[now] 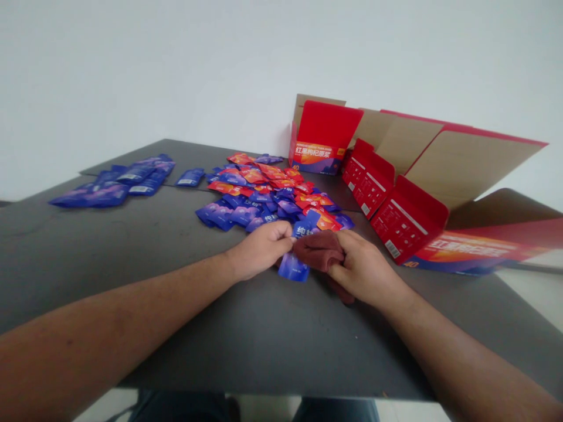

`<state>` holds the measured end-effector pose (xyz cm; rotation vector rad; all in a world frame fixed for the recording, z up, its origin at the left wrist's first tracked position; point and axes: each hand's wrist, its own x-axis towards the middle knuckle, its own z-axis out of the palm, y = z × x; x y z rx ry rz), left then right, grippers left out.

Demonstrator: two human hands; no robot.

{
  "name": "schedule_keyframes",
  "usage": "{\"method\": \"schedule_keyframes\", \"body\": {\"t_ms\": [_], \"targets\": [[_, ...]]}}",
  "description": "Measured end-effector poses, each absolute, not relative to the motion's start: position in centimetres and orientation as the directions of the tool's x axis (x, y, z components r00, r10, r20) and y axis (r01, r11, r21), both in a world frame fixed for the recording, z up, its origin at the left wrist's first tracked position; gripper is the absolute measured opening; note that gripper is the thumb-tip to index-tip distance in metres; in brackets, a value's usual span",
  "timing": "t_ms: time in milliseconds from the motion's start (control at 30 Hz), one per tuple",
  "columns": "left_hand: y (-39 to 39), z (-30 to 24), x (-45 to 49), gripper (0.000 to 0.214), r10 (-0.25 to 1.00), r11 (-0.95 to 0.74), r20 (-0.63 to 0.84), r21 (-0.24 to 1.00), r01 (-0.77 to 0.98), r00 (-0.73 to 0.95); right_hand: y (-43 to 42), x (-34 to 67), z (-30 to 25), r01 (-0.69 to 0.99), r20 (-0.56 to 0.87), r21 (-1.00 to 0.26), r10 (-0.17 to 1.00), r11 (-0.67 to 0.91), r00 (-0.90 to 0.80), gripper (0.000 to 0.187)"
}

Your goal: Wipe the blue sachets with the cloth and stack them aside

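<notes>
Head view: left grip (pixel 263 249) pinches a blue pouch (pixel 294 269) by its side, presumably steadying it against the brown cloth (pixel 320 249) bunched in the right grip (pixel 364 266), just nearside of the pouch pile (pixel 264 198) on the tabletop (pixel 197 334).

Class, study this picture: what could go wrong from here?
1. The left hand pinches the blue sachet at its edge, so its grip might slip if the brown cloth in the right hand tugs it.

2. The mixed pile of blue and red sachets lies just beyond both hands; a nudge could scatter some.

3. The nearest open box stands near the table edge; a knock might tip it off.
</notes>
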<state>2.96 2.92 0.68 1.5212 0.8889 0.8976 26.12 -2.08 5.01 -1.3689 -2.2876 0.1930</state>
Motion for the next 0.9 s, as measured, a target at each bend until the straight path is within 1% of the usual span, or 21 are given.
{"method": "schedule_keyframes", "body": {"t_ms": [33, 133, 167, 200, 333, 367, 500, 567, 667, 700, 733, 833, 900], "targets": [[2.91, 0.72, 2.96, 0.021, 0.898, -0.120, 0.078, 0.990, 0.071, 0.432, -2.10, 26.09, 5.01, 0.788, 0.307, -0.350, 0.857, 0.507, -0.415, 0.015], [2.86, 0.90, 2.92, 0.024, 0.896, -0.184, 0.120, 0.977, 0.111, 0.428, -2.33, 25.90, 5.10, 0.712, 0.214, -0.335, 0.786, 0.617, -0.580, 0.018], [2.85, 0.92, 2.91, 0.024, 0.896, -0.195, 0.128, 0.974, 0.118, 0.426, -2.38, 25.87, 5.13, 0.701, 0.197, -0.327, 0.772, 0.633, -0.605, 0.019], [2.85, 0.92, 2.91, 0.024, 0.898, -0.193, 0.127, 0.974, 0.117, 0.422, -2.39, 25.88, 5.15, 0.712, 0.201, -0.319, 0.779, 0.625, -0.594, 0.019], [2.85, 0.74, 2.97, 0.022, 0.899, -0.120, 0.082, 0.991, 0.061, 0.429, -2.12, 26.08, 5.13, 0.800, 0.311, -0.333, 0.859, 0.499, -0.406, 0.017], [2.84, 0.74, 2.97, 0.022, 0.898, -0.119, 0.080, 0.991, 0.062, 0.432, -2.10, 26.07, 5.10, 0.795, 0.312, -0.341, 0.858, 0.502, -0.408, 0.018], [2.81, 0.88, 2.95, 0.024, 0.895, -0.176, 0.116, 0.979, 0.102, 0.432, -2.32, 25.90, 5.02, 0.720, 0.207, -0.330, 0.791, 0.611, -0.576, 0.020], [2.83, 0.87, 2.96, 0.024, 0.896, -0.165, 0.110, 0.982, 0.091, 0.430, -2.32, 25.94, 5.02, 0.747, 0.228, -0.321, 0.813, 0.582, -0.536, 0.018], [2.87, 0.78, 3.02, 0.022, 0.899, -0.125, 0.084, 0.990, 0.070, 0.430, -2.18, 26.07, 5.11, 0.805, 0.317, -0.340, 0.865, 0.486, -0.389, 0.016], [2.86, 0.79, 3.02, 0.022, 0.899, -0.125, 0.082, 0.989, 0.073, 0.431, -2.18, 26.06, 5.16, 0.801, 0.317, -0.346, 0.864, 0.488, -0.390, 0.016], [2.85, 0.82, 3.02, 0.023, 0.898, -0.136, 0.088, 0.987, 0.083, 0.431, -2.23, 26.02, 5.20, 0.786, 0.294, -0.346, 0.854, 0.513, -0.428, 0.016], [2.80, 0.92, 2.98, 0.025, 0.896, -0.189, 0.124, 0.976, 0.111, 0.427, -2.44, 25.84, 5.24, 0.717, 0.190, -0.331, 0.787, 0.614, -0.586, 0.017], [2.79, 0.90, 2.97, 0.025, 0.897, -0.183, 0.122, 0.977, 0.106, 0.424, -2.46, 25.83, 5.18, 0.727, 0.198, -0.318, 0.793, 0.608, -0.577, 0.017]]}}
